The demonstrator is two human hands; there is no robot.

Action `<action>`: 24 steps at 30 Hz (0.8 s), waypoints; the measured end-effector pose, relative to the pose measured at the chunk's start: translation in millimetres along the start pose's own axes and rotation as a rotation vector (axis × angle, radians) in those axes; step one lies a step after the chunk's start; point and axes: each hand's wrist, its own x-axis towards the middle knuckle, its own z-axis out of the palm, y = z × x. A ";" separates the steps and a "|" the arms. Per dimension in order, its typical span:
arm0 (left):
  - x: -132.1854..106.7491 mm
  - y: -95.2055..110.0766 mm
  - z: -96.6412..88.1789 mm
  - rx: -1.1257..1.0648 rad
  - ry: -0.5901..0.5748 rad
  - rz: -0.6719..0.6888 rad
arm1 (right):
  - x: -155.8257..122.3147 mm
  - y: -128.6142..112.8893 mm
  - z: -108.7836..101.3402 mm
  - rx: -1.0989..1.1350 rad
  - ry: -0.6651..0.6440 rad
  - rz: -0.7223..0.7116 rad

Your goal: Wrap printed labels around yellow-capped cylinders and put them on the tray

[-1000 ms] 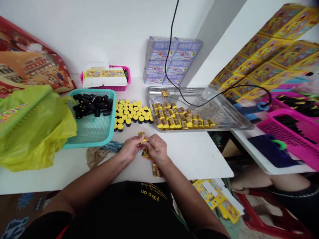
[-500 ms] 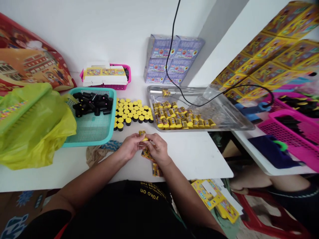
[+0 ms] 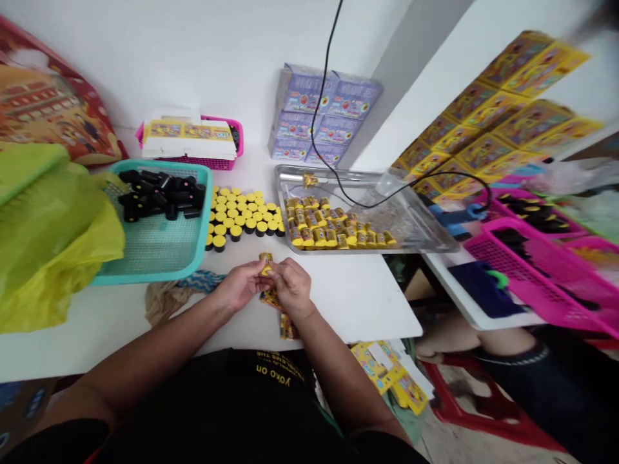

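Between my two hands is a small yellow wrapped cylinder (image 3: 265,260), held above the front of the table. My left hand (image 3: 245,283) pinches it from the left. The fingers of my right hand (image 3: 291,283) close on its lower right side. Just below the hands lie printed labels (image 3: 271,298), partly hidden by my right hand, and more labels (image 3: 287,327) rest nearer my body. Beyond the hands stand several black cylinders with yellow tops (image 3: 236,220). To their right a metal tray (image 3: 416,241) holds several yellow wrapped cylinders (image 3: 319,236).
A teal basket (image 3: 159,261) with black cylinders (image 3: 164,193) stands left, beside a yellow-green plastic bag (image 3: 58,238). A black cable (image 3: 329,77) hangs across the tray. Purple boxes (image 3: 309,96) and yellow boxes (image 3: 483,122) are stacked behind. Another person's leg (image 3: 464,338) shows at right.
The camera view has turned slightly to the right, so things appear farther left. Both hands keep hold of the small wrapped cylinder, the right fingers shifting a little on it.
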 end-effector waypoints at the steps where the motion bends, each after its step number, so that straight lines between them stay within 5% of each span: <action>1: 0.2 -0.1 -0.2 0.002 0.002 -0.004 | -1.2 1.6 0.5 -0.022 -0.003 -0.017; 10: -0.1 6.7 3.2 0.071 0.055 0.064 | -0.1 3.5 0.5 0.033 -0.083 0.095; 18: 0.2 8.2 1.9 0.097 0.072 0.023 | 4.7 4.7 -0.8 0.252 -0.104 0.337; 24: -1.1 4.3 0.9 0.019 0.096 0.113 | 14.5 -9.5 -5.9 0.038 -0.239 0.138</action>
